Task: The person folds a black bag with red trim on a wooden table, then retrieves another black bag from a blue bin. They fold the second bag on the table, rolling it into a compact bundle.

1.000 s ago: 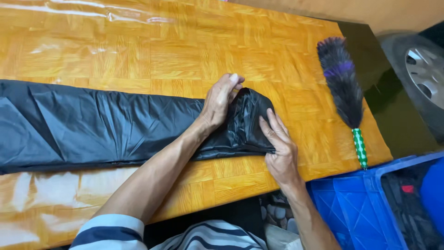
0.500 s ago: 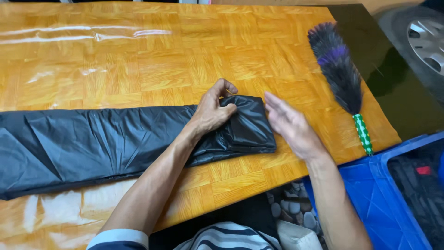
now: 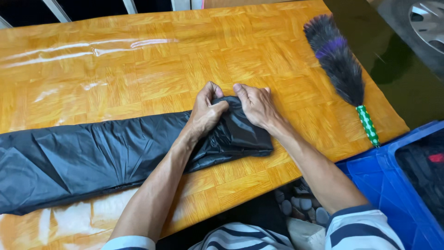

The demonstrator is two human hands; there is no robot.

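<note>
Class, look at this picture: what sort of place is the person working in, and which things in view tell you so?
Probably a home carport or garage workspace. A car wheel shows beside the wood-pattern table, a feather duster lies on it, and a blue plastic crate stands alongside.

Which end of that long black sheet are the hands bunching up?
The right-hand end of the black plastic sheet, nearest the feather duster. Left hand and right hand grip it there; the other end lies flat, untouched.
</note>
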